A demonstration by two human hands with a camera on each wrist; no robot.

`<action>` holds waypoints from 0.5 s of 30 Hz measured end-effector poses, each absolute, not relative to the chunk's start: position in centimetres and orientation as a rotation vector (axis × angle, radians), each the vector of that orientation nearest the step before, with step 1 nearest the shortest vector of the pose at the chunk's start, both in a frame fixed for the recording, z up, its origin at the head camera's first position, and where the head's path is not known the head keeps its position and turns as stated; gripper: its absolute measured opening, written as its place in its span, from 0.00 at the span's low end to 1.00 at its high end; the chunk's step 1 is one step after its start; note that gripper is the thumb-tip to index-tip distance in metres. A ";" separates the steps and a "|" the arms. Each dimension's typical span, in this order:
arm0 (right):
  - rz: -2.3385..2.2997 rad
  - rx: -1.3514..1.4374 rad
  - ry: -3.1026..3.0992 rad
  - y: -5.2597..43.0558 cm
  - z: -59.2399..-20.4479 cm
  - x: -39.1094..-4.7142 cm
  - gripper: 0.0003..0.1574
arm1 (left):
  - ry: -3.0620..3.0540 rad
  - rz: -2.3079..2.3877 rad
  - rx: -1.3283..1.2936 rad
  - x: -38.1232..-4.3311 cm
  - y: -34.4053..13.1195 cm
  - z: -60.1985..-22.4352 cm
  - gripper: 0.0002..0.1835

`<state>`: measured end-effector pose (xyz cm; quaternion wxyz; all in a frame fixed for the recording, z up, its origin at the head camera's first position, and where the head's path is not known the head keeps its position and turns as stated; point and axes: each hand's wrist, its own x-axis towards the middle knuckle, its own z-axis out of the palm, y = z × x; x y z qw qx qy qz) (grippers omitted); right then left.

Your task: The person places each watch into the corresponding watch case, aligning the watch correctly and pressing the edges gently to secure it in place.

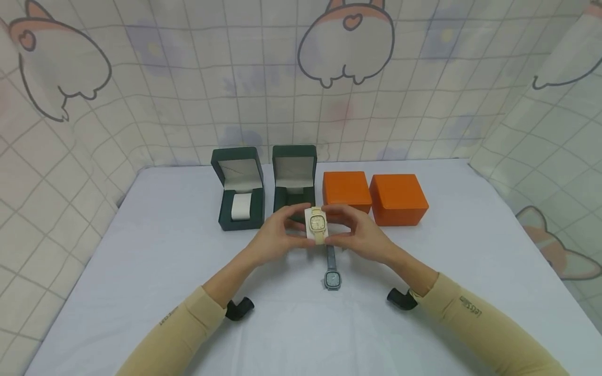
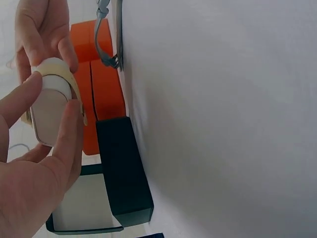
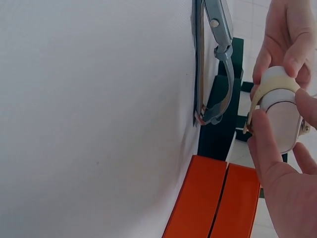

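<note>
A cream-strapped watch [image 1: 317,223] is wrapped round a white watch pillow [image 2: 49,116], held up in front of the boxes with its dial toward the head camera. My left hand [image 1: 275,236] pinches it from the left between thumb and fingers. From the other side my right hand [image 1: 362,232] grips it the same way. Just behind is an open dark green watch box [image 1: 294,156], its base partly hidden by my hands. Below them a blue-grey watch [image 1: 332,280] lies on the white cloth.
Another open green watch box [image 1: 241,222] stands at the left with a white pillow [image 1: 241,206] inside. Two closed orange boxes, one nearer the middle [image 1: 345,187] and one at the right [image 1: 400,198], sit side by side. A patterned curtain [image 1: 282,78] hangs behind the table.
</note>
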<state>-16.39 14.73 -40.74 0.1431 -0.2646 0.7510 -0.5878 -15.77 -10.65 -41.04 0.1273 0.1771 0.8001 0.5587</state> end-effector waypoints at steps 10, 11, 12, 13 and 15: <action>-1.657 -0.757 2.175 15.2 -40.9 -16.6 0.40 | 2.368 1.596 0.488 -16.7 -11.6 -41.2 0.45; -1.654 -0.755 2.177 15.3 -40.9 -16.6 0.40 | 2.371 1.596 0.486 -16.9 -11.7 -41.2 0.45; -1.653 -0.753 2.179 15.3 -40.9 -16.6 0.39 | 2.374 1.595 0.486 -17.0 -11.8 -41.2 0.46; -1.653 -0.753 2.180 15.3 -40.9 -16.6 0.39 | 2.377 1.593 0.486 -17.1 -11.9 -41.2 0.46; -1.653 -0.753 2.180 15.4 -40.9 -16.6 0.39 | 2.383 1.591 0.479 -17.3 -12.1 -41.1 0.46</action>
